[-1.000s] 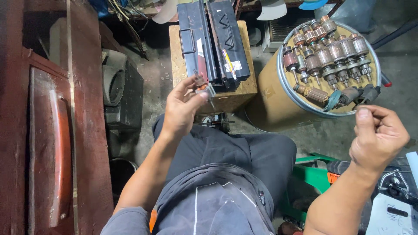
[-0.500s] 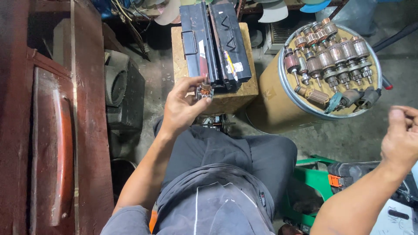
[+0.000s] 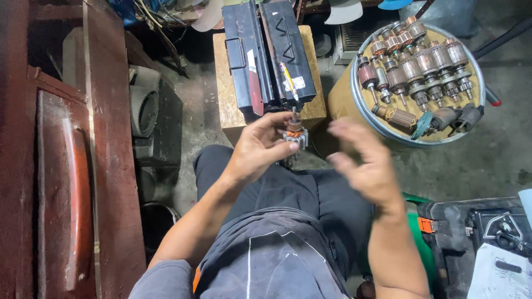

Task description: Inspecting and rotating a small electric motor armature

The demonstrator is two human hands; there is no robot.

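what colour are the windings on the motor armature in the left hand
Copper orange, on the motor armature held in the left hand; seen in the head view.

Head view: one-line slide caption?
Left hand holds a small armature over the lap; right hand blurred beside it.

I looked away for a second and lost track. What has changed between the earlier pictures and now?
The right hand has swung in from the far right toward the middle and now hangs open and blurred beside the left hand. The left hand has kept its hold on the small motor armature, which now stands more upright in its fingers. The black case on the wooden block and the drum topped with armatures lie as before.
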